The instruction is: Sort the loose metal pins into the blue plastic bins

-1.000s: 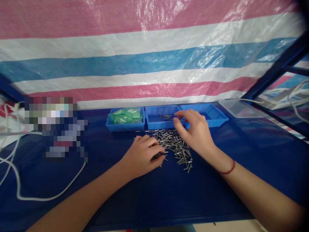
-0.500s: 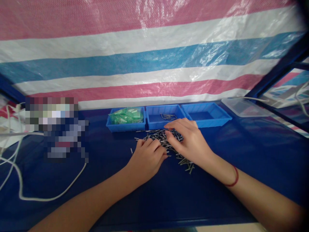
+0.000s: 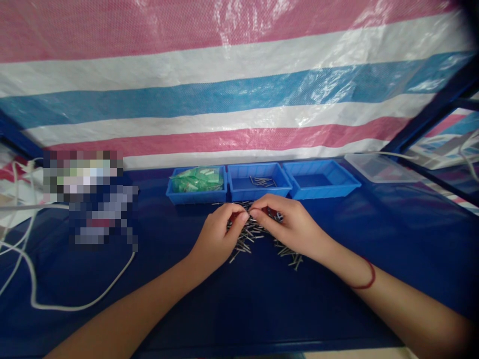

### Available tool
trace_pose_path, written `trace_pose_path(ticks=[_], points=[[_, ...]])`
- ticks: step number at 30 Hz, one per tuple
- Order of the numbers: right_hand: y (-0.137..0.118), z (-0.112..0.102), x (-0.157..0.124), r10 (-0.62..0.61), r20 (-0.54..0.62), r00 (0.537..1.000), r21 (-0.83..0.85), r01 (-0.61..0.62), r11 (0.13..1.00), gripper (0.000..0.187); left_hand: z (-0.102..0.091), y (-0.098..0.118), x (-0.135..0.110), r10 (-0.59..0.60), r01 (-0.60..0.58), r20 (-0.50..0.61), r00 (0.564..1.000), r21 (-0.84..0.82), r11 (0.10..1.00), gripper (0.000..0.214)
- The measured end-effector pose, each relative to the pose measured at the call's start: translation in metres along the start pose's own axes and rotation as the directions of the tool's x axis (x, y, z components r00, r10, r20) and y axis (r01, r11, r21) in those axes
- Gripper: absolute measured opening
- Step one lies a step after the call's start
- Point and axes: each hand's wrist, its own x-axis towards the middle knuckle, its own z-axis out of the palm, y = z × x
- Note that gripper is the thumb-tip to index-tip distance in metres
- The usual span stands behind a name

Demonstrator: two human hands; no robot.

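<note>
A loose pile of thin metal fasteners [image 3: 250, 233], nails or screws by their look, lies on the blue tabletop. My left hand [image 3: 215, 234] is over the pile's left side, thumb and forefinger pinched together. From the right, my right hand [image 3: 294, 224] reaches over the pile, also pinching. Both sets of fingertips meet or nearly meet above the pile; whatever is between them is too small to make out. Just behind, the middle blue tray [image 3: 239, 192] holds several similar metal fasteners [image 3: 263, 181].
The left blue tray [image 3: 196, 198] contains a green plastic bag [image 3: 198, 178]. A third blue tray [image 3: 325, 191] and a translucent lid [image 3: 377, 168] are at the right. White cables [image 3: 33, 279] loop across the left, beside a blurred-out area. A striped sheet [image 3: 224, 99] hangs behind.
My left hand has turned and moved up from the pile's front edge to meet my right hand. My right hand's fingers have lowered slightly and closed into a pinch.
</note>
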Motion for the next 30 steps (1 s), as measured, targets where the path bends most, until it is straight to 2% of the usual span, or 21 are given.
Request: trace_pose_path(ticks=[3,6,9,12,18,30], points=[[0.0011,-0.0022,0.0,-0.003,-0.031,1.0,-0.053,0.002,0.999,0.017,-0.0005,-0.0018,0.0005,-0.008,0.008,-0.005,1.0,0.064,0.998,0.014],[0.0,-0.0042,0.0001,-0.002,-0.081,0.997,-0.092,-0.006,0.996,0.018,0.0,-0.0041,0.0005,-0.014,0.01,0.014,1.0,0.204,0.979,0.012],[-0.002,-0.0047,0.0004,-0.01,-0.084,0.996,-0.112,0.0,0.994,0.018,0.0011,-0.0031,0.0001,-0.001,-0.001,0.007,1.0,0.265,0.964,0.011],[-0.0038,-0.0039,0.0004,-0.031,-0.047,0.998,-0.108,0.026,0.994,0.017,0.0008,0.0014,-0.0002,0.032,-0.031,-0.001,0.999,0.202,0.979,0.019],[-0.0071,-0.0035,-0.0001,-0.043,-0.026,0.999,-0.087,0.041,0.995,0.016,-0.0006,0.0054,-0.0011,0.114,-0.115,0.028,0.993,0.051,0.992,0.014],[-0.0041,0.0017,-0.0023,0.01,-0.042,0.999,-0.002,-0.01,1.0,0.011,0.0009,0.0038,0.0015,0.095,-0.095,0.018,0.995,-0.027,0.995,0.011]])
